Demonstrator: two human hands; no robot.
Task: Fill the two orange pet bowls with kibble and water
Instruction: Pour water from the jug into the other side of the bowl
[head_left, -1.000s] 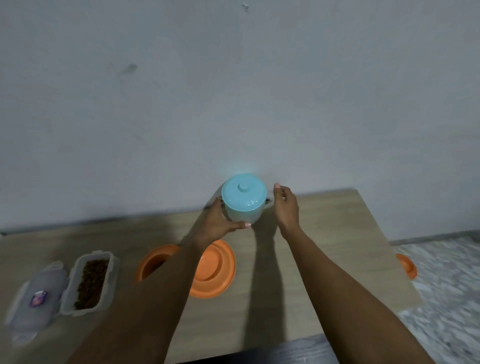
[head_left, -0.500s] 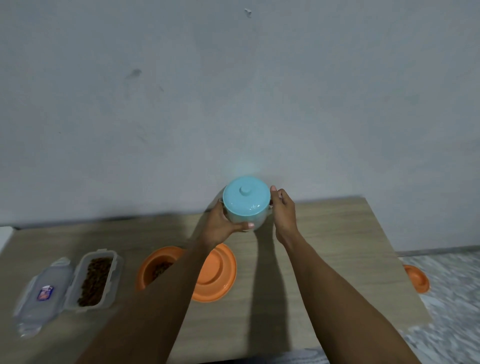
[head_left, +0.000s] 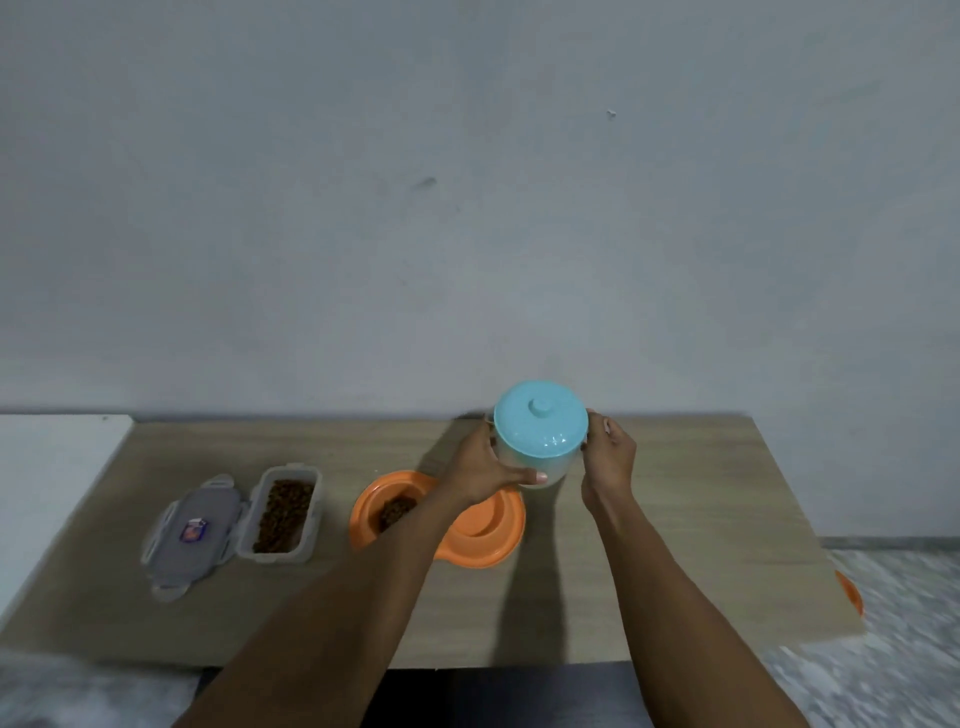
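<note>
1. A pale translucent plastic jar with a round turquoise knobbed lid (head_left: 540, 428) is at the far middle of the light wood-grain worktop (head_left: 675, 545), close to the grey wall (head_left: 467, 208). I cannot tell whether it stands on the worktop or is lifted.
2. The left hand (head_left: 475, 470) grasps the jar from its left, with the thumb laid across the front wall.
3. The right hand (head_left: 610, 460) grasps the jar's right side, its fingers (head_left: 597, 431) curled against the rim of the lid.
4. An orange plastic double pet bowl (head_left: 483, 538) lies just in front of the jar, partly under the left forearm. Its left compartment holds brown kibble (head_left: 397, 512).
5. Left of the bowl stands a clear rectangular plastic box (head_left: 283, 514) of kibble, open. Its grey clip-on lid (head_left: 192, 530) lies just beside it.
6. A small orange object (head_left: 849, 597) shows on the floor past the worktop's right edge.
</note>
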